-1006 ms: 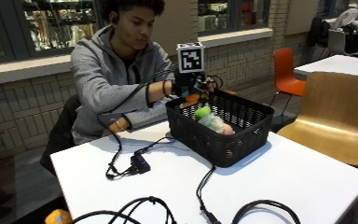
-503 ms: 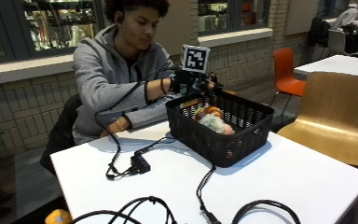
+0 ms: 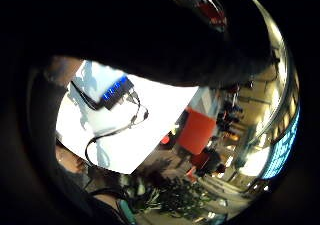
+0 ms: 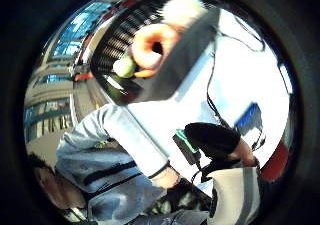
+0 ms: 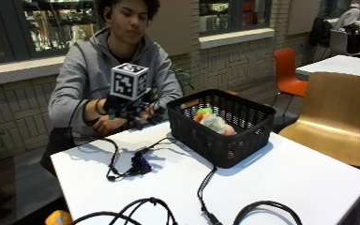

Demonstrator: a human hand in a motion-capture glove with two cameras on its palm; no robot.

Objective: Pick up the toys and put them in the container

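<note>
I see the gloved right hand (image 5: 132, 111) left of center in the outside view, above the near edge of the white desk (image 5: 292, 183) and beside the black basket (image 5: 221, 126); I cannot tell how its fingers stand. The toys (image 5: 212, 121) lie inside the basket: an orange ring (image 4: 152, 47), a green ball (image 4: 123, 66).

No legible text, label, brand, number or sign is found in any view. The black woven basket (image 5: 222, 125) carries no readable marking on its walls, and the toys inside it show none. The white counter (image 5: 292, 178) bears no print. In the little-finger-side palm view, a blue lit panel (image 3: 282, 152) in the background shows pale marks that cannot be made out as letters.
</note>
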